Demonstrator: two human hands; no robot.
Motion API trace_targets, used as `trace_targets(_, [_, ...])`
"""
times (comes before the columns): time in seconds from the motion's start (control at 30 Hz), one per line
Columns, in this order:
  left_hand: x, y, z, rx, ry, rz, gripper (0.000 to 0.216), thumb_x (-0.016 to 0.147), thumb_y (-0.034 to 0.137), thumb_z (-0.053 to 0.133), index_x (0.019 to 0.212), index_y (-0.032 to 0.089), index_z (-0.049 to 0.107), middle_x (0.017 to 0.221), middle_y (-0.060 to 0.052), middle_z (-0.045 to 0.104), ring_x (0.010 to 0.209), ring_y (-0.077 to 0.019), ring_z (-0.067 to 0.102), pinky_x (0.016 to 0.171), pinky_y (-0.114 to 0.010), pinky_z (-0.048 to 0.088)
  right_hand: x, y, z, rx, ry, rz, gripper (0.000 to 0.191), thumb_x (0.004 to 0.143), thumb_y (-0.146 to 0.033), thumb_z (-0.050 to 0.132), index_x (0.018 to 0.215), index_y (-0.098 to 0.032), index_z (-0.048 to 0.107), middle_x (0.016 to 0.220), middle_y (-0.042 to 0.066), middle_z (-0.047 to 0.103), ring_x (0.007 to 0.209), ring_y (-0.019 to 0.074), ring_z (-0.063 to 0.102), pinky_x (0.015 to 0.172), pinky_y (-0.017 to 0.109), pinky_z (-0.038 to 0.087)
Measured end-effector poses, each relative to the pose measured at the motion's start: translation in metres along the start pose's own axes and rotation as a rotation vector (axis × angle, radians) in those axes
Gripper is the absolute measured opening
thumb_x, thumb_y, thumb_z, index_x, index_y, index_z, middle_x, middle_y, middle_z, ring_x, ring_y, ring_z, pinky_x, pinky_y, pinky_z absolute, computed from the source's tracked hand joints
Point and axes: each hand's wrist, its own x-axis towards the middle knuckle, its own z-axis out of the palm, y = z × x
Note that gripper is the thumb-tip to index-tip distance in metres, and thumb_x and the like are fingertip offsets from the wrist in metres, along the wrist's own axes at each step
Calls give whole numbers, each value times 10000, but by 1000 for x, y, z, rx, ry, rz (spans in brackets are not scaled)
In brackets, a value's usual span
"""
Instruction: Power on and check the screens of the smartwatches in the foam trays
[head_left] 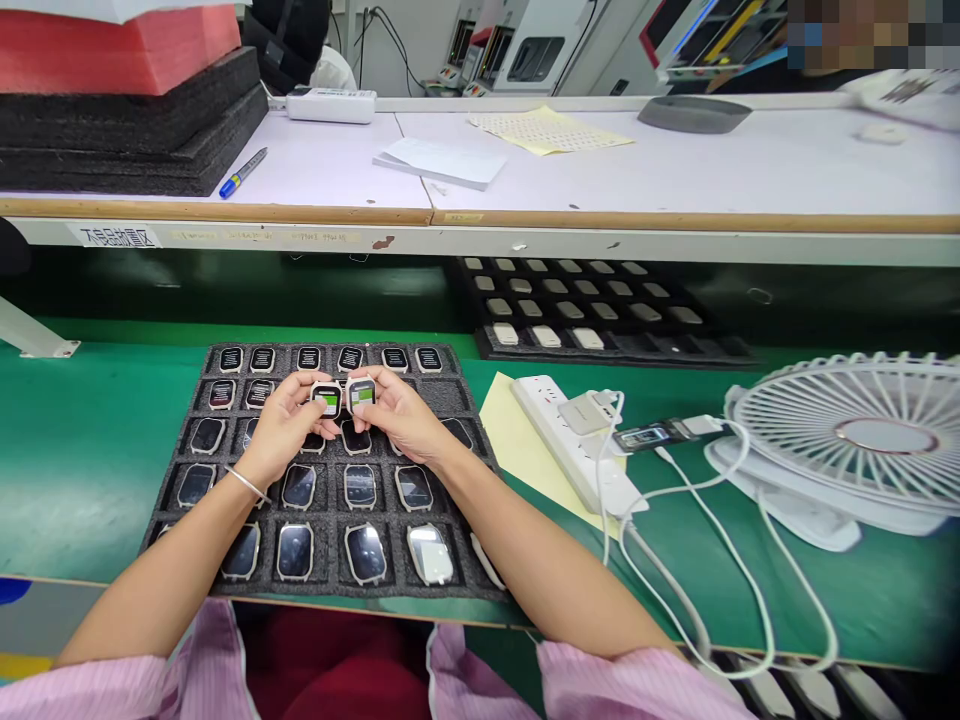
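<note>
A black foam tray (450,400) lies on the green bench and holds several smartwatch bodies in its pockets. Over the tray's upper middle, my left hand (289,420) pinches one watch body (327,398) whose screen glows green and white. My right hand (397,410) grips a second lit watch body (361,393) right beside it. The two watches are side by side, nearly touching, with their screens facing me. A thin bracelet circles my left wrist.
A second foam tray (600,345) with pale watch bodies sits under the raised shelf. To the right are a white power strip (577,450), cables, a yellow sheet and a white fan (847,440). The shelf carries foam stacks, a blue pen and papers.
</note>
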Motion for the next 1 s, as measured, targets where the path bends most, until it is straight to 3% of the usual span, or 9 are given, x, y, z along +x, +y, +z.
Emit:
trace_targets(0.17, [-1, 1, 0, -50, -12, -45, 371, 776, 434, 686, 1013, 161, 601, 760, 7, 667, 544, -155, 700, 535, -274, 574, 1, -1, 1, 54, 54, 66, 327, 820, -465, 718, 996, -208, 617, 752, -30, 646, 497, 88, 572, 495, 240, 434])
trace_targets(0.4, [-1, 2, -1, -79, -22, -47, 349, 737, 365, 682, 1013, 164, 611, 778, 2, 682, 558, -168, 706, 545, -284, 571, -1, -3, 1, 43, 11, 41, 355, 735, -315, 811, 1018, -213, 621, 786, -43, 663, 525, 80, 595, 517, 231, 458])
trace_targets(1.0, [-2, 1, -2, -34, -31, -13, 314, 737, 277, 673, 1029, 178, 608, 804, 14, 673, 540, -145, 699, 544, -270, 580, -2, -5, 0, 18, -29, 24, 328, 756, -221, 760, 1049, -225, 613, 804, -39, 646, 579, 88, 621, 557, 232, 488])
